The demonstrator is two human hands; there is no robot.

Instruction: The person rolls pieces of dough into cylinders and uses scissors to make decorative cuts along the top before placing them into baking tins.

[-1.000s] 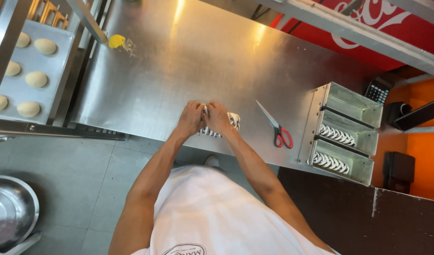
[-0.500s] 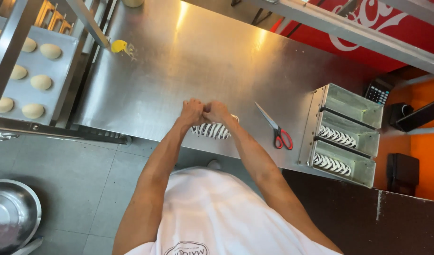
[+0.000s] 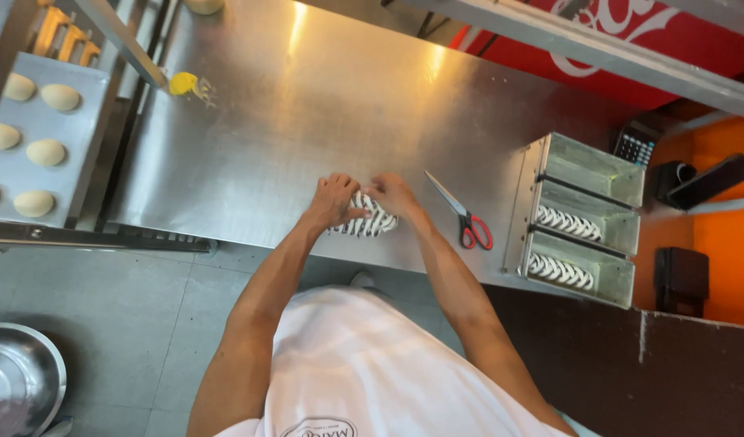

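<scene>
Two hands meet at the near edge of the steel table point(image 3: 307, 105): the left hand point(image 3: 333, 201) and the right hand point(image 3: 392, 194) both press down on a striped dough roll point(image 3: 365, 222) lying between them. Red-handled scissors point(image 3: 462, 215) lie just right; a three-slot loaf tin point(image 3: 586, 218) holds two more rolls.

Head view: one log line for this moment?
left hand on striped dough | right hand on dough | scissors right | loaf tins beyond
</scene>
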